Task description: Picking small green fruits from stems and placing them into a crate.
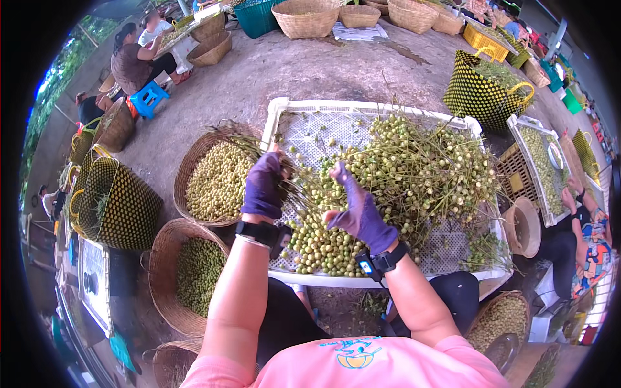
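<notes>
Pink shirt [401, 365] lies nearest, left fingers [277, 151] clasp thin stems [296, 193], and right fingers [345, 179] spread over fruits [320, 244]

Teal lettering [362, 340] above a bowl print [356, 360] on pink shirt [414, 365], lit wrist-device screen [367, 267], neither legible

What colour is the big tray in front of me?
The tray is white, showing best in the head view.

1. Fruit [323, 251] is yellow-green.
2. Stems [299, 187] are brown.
3. Tray [317, 132] is white, latticed.
4. Gloves [263, 189] are purple.
5. Shirt [304, 365] is pink, yellow-and-blue motif.
6. Bags [475, 94] are black, yellow-dotted.
7. Stool [149, 99] is blue.
</notes>
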`<state>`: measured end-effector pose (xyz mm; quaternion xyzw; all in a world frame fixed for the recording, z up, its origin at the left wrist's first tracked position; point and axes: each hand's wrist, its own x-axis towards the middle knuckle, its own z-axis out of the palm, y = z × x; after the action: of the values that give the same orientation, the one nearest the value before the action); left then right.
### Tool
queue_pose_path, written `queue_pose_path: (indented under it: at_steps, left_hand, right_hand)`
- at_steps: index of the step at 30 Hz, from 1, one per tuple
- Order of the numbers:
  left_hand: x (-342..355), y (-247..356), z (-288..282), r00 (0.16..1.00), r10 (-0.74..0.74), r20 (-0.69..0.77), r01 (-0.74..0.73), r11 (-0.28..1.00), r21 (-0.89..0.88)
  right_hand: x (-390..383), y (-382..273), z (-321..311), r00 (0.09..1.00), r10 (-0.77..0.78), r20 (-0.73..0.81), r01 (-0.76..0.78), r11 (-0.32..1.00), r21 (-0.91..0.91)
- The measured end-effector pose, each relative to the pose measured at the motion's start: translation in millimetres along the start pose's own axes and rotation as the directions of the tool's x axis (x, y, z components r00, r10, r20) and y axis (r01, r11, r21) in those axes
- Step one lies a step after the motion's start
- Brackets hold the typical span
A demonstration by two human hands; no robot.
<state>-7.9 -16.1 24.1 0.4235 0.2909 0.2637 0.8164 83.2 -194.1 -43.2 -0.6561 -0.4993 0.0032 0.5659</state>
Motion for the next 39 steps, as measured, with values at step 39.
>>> queue_pose_path:
  at_steps: [39]
  left_hand:
    - [140,-82,-22,0.985,0.165,0.057,-0.109,0.328,0.939]
  right_hand:
    - [-7,3,-40,0.896,0.443,-0.039,-0.433,0.849,-0.303]
